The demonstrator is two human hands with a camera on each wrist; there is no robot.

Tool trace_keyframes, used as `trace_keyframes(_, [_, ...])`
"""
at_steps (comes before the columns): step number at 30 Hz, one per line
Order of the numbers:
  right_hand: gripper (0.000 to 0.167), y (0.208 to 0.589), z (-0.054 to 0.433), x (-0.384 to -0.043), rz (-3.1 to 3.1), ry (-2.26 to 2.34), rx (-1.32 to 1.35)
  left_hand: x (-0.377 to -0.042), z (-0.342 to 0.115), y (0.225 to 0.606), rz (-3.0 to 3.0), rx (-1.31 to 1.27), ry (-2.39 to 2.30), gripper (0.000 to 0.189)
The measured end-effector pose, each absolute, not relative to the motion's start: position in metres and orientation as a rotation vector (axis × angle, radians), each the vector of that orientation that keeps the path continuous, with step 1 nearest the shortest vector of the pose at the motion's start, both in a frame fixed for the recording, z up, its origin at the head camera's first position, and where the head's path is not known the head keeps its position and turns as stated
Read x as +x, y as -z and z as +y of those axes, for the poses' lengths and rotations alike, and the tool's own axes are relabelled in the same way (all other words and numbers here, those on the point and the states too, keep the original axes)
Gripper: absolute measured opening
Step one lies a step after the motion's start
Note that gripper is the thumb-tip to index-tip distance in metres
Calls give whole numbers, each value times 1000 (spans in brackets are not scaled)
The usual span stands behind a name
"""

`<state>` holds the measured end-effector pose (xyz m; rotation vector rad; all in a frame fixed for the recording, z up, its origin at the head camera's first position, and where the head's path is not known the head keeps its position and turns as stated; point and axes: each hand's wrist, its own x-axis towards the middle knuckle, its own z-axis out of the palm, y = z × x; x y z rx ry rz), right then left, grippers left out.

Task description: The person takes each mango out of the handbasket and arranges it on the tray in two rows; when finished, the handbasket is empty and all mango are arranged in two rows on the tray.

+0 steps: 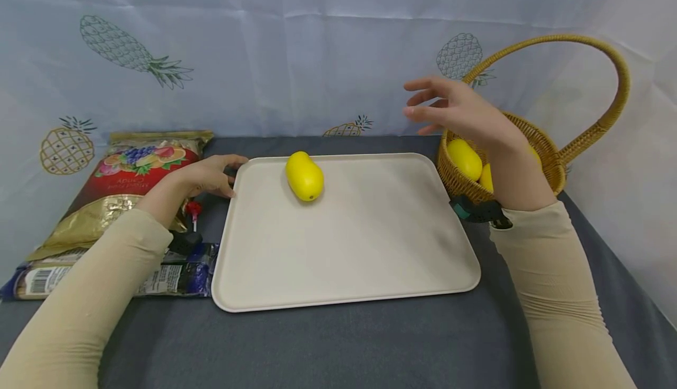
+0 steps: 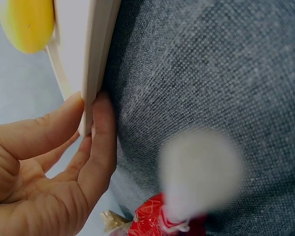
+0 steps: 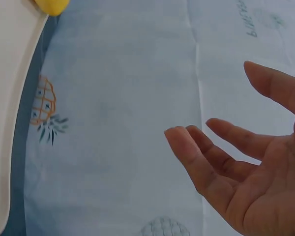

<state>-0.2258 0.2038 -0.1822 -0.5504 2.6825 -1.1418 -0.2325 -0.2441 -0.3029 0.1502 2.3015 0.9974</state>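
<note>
My left hand (image 1: 211,174) is at the far left corner of a cream rectangular tray (image 1: 349,248). In the left wrist view, its thumb lies on the tray's rim (image 2: 94,44) and its fingers reach round the underside, pinching the edge. A smooth, oblong yellow fruit (image 1: 304,177) rests on the tray towards the back left. My right hand (image 1: 460,107) is raised in the air beyond the tray's far right corner, beside a wicker basket (image 1: 446,171). Its fingers are loosely bent and apart, with nothing between them, as the right wrist view confirms.
Inside the basket are more yellow fruits (image 1: 464,158), partly hidden by my right forearm; its tall handle (image 1: 624,83) arches up at the right. Left of the tray lie a red and gold candy bag (image 1: 143,166), a red lollipop (image 1: 193,208) and blue packaging (image 1: 174,277). A pineapple-print cloth (image 1: 317,54) hangs behind.
</note>
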Motion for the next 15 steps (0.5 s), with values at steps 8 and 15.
trace_keyframes(8, [58,177,246,-229,2780,1182,-516,-232,-244,301,2292,154,-985,92])
trace_keyframes(15, [58,173,275,-232,2826,1145,-373,-231,-243,300,2295,158,-987,91])
